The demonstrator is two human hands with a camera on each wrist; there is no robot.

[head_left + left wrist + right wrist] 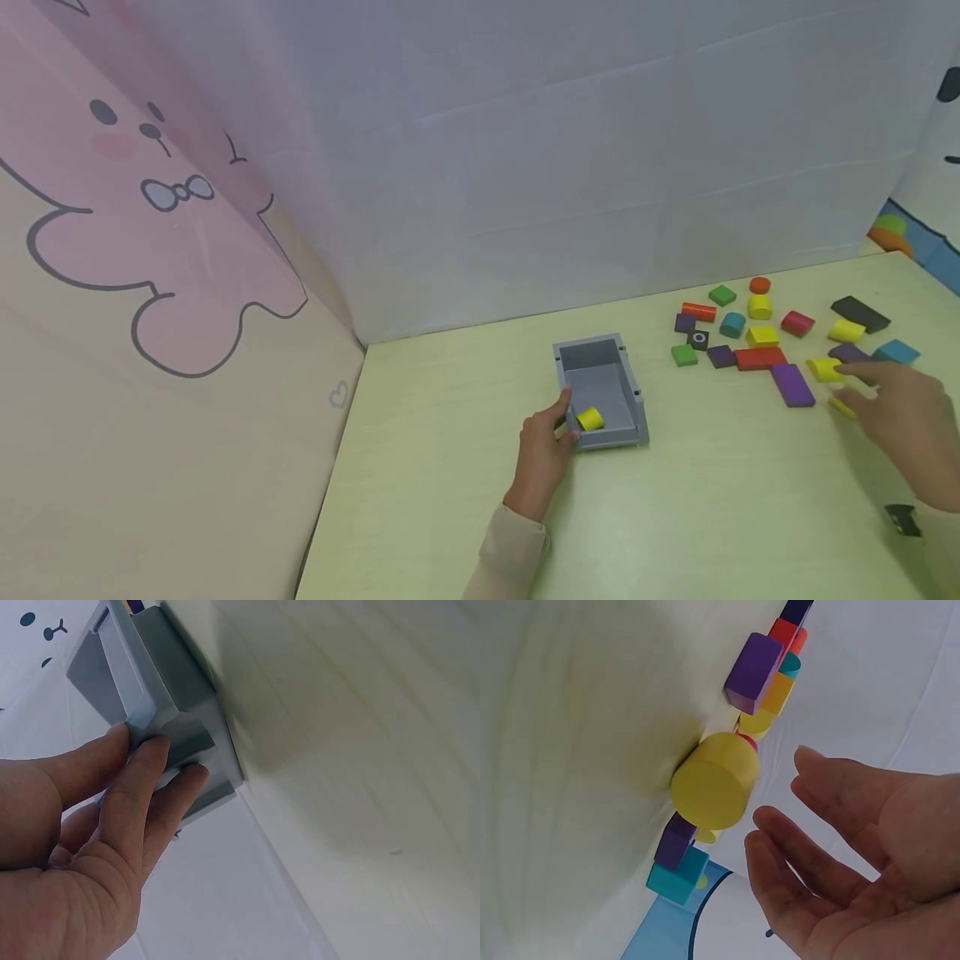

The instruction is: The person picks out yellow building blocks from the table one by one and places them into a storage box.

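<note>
My left hand (pixel 542 454) grips the near left side of a grey open-topped box (pixel 640 421). In the left wrist view, thumb and fingers pinch the rim of the box (pixel 150 701). One yellow cylinder block (pixel 591 418) lies inside, near its front left corner. My right hand (pixel 903 417) hovers over the right side of the table, near another yellow cylinder (pixel 826 370) and a yellow block (pixel 843 407) partly hidden below it. In the right wrist view, the fingers are spread apart beside a large-looking yellow cylinder (pixel 716 780), with a gap between them and nothing held.
Around the right hand lie several loose blocks: a purple one (pixel 792 385), a red one (pixel 761 358), a blue one (pixel 896 352) and a black one (pixel 860 313). White cloth (pixel 510 192) hangs along the table's back edge.
</note>
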